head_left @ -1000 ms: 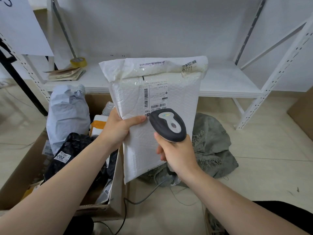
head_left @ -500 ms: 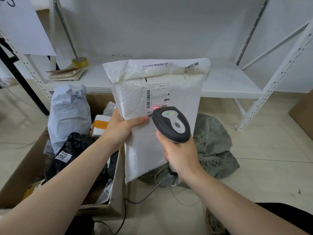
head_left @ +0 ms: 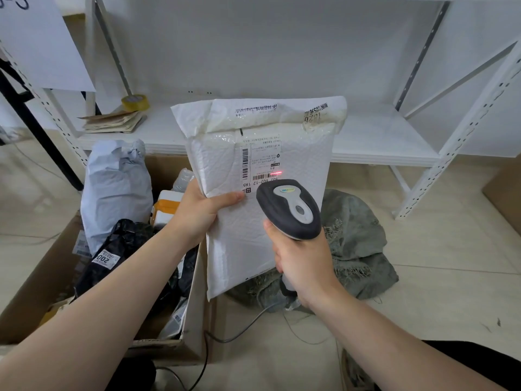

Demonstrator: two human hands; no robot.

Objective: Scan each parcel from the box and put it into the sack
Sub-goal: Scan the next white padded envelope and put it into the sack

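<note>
My left hand (head_left: 201, 214) grips the left edge of a white padded parcel (head_left: 301, 170), held upright above the floor with its label facing me. My right hand (head_left: 303, 262) grips a dark grey barcode scanner (head_left: 289, 208) just in front of the parcel's lower middle. A red scan line glows on the label's barcode (head_left: 275, 173). Left of the parcel, a cardboard box (head_left: 194, 320) on the floor holds several parcels, among them a grey bag (head_left: 117, 190) and a black bag (head_left: 118, 249). Behind the parcel and my right hand lies the grey-green sack (head_left: 358, 244), crumpled on the floor.
A white metal shelf (head_left: 380, 136) stands behind, low to the floor, with a roll of yellow tape (head_left: 135, 102) and a stack of brown envelopes (head_left: 115, 124) on its left end. The scanner's cable (head_left: 239, 331) trails over the tiled floor. Another cardboard piece (head_left: 504, 193) sits at far right.
The red scan line has appeared on the label's barcode. The parcel and both hands have shifted only slightly.
</note>
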